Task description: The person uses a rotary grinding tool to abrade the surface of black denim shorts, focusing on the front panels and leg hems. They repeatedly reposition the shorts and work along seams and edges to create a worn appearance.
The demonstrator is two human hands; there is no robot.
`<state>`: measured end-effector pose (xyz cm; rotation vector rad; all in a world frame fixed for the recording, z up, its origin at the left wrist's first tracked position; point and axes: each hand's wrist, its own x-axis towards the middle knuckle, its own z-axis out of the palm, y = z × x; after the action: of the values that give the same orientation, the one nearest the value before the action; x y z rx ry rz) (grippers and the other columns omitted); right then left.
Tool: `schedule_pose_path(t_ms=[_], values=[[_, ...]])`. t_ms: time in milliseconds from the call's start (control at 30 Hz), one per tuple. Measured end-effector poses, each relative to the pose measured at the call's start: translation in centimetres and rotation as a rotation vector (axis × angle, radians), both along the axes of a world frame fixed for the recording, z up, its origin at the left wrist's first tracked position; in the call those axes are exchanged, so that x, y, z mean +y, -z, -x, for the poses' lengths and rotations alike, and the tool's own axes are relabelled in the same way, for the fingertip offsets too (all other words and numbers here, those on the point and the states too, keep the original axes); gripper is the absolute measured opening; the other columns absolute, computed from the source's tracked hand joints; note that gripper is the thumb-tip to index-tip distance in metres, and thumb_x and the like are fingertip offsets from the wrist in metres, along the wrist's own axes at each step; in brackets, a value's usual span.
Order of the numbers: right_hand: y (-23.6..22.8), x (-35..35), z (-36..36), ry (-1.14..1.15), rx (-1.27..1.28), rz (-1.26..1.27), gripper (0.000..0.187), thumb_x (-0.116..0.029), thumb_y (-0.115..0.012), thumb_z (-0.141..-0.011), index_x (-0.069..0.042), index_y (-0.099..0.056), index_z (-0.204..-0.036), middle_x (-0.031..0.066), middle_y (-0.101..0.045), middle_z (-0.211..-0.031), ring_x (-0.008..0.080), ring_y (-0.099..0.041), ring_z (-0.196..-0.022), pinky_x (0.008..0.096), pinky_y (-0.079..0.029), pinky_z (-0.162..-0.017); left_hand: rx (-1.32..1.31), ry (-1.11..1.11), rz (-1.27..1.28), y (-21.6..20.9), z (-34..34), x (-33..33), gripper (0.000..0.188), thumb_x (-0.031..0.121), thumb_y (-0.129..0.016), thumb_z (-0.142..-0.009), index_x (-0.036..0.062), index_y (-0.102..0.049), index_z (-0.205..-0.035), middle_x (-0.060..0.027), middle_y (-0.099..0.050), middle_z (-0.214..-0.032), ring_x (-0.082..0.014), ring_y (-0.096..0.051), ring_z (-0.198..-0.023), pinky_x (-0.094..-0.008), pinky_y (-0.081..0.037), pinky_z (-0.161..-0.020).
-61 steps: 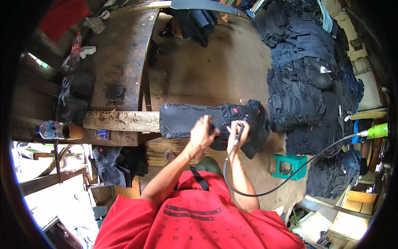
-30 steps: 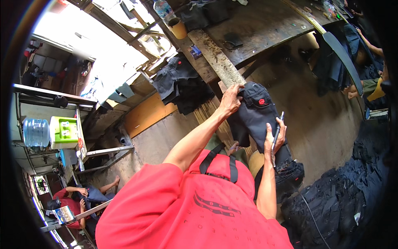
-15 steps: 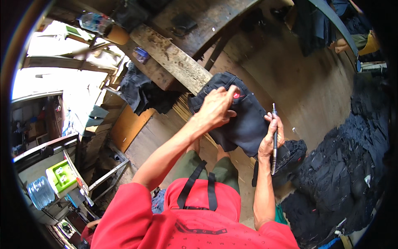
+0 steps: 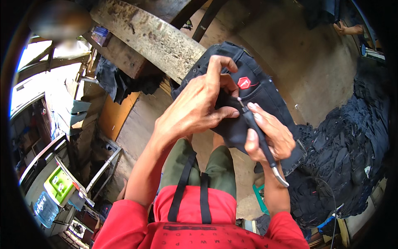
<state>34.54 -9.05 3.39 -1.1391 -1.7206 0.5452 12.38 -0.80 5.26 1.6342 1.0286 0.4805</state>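
Closer now than half a second ago, my left hand [image 4: 192,110] pinches a fold of the black jeans [image 4: 253,103] draped off the wooden beam [image 4: 149,37], while my right hand [image 4: 269,135] grips the pen-like corded tool [image 4: 259,139], tip at the fold.

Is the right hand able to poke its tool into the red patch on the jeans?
Probably yes. The right hand holds the tool with its tip just beside the red patch on the jeans. The left hand grips the cloth next to it, leaving the patch uncovered.
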Motion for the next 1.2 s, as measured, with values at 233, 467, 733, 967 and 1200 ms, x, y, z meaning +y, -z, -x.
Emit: schedule_pose_path(t_ms=[233,467,733,967,1200], values=[[0.83,-0.76,-0.53,-0.001,0.008,0.012,0.033,-0.003,-0.077,-0.080,0.009,-0.075,-0.110,0.0306,-0.080,-0.104,0.0441,-0.083,-0.098,0.0472,-0.069,-0.086,-0.044,-0.093,0.075,0.61,-0.51,-0.60,0.085,-0.001,-0.094,-0.078,0.0047,-0.036,-0.139,-0.0103,-0.074,-0.101,-0.0176,-0.071,-0.098,-0.0327,-0.055,-0.095],[0.52,-0.37,-0.29,-0.025,-0.024,0.038,0.032,-0.004,-0.078,-0.082,0.008,-0.075,-0.111,0.0301,-0.080,-0.104,0.0437,-0.083,-0.099,0.0464,-0.069,-0.086,-0.045,-0.106,0.078,0.37,-0.71,-0.51,0.085,-0.004,-0.093,-0.078,0.0036,-0.035,-0.140,-0.0103,-0.074,-0.102,-0.0173,-0.072,-0.098,-0.0308,-0.055,-0.092],[0.58,-0.40,-0.37,-0.028,-0.012,0.051,0.034,-0.002,-0.078,-0.081,0.008,-0.075,-0.113,0.0304,-0.080,-0.105,0.0434,-0.083,-0.100,0.0465,-0.069,-0.087,-0.054,-0.110,0.087,0.51,-0.80,-0.70,0.086,-0.006,-0.091,-0.079,0.0042,-0.034,-0.141,-0.0090,-0.075,-0.103,-0.0161,-0.072,-0.102,-0.0298,-0.053,-0.097],[0.48,-0.25,-0.73,-0.047,-0.003,0.062,0.034,-0.002,-0.076,-0.080,0.009,-0.074,-0.112,0.0305,-0.080,-0.105,0.0434,-0.083,-0.100,0.0470,-0.069,-0.087,-0.102,-0.129,0.137,0.76,-0.91,-0.76,0.086,-0.006,-0.092,-0.081,0.0051,-0.033,-0.142,-0.0083,-0.074,-0.103,-0.0155,-0.070,-0.106,-0.0311,-0.052,-0.102],[0.64,-0.33,-0.89,-0.037,0.011,0.059,0.033,-0.002,-0.075,-0.082,0.009,-0.073,-0.113,0.0308,-0.080,-0.103,0.0434,-0.083,-0.099,0.0467,-0.070,-0.086,-0.082,-0.105,0.075,1.06,-0.93,-0.66,0.086,-0.002,-0.093,-0.081,0.0046,-0.033,-0.142,-0.0082,-0.075,-0.102,-0.0152,-0.069,-0.102,-0.0303,-0.051,-0.101]])
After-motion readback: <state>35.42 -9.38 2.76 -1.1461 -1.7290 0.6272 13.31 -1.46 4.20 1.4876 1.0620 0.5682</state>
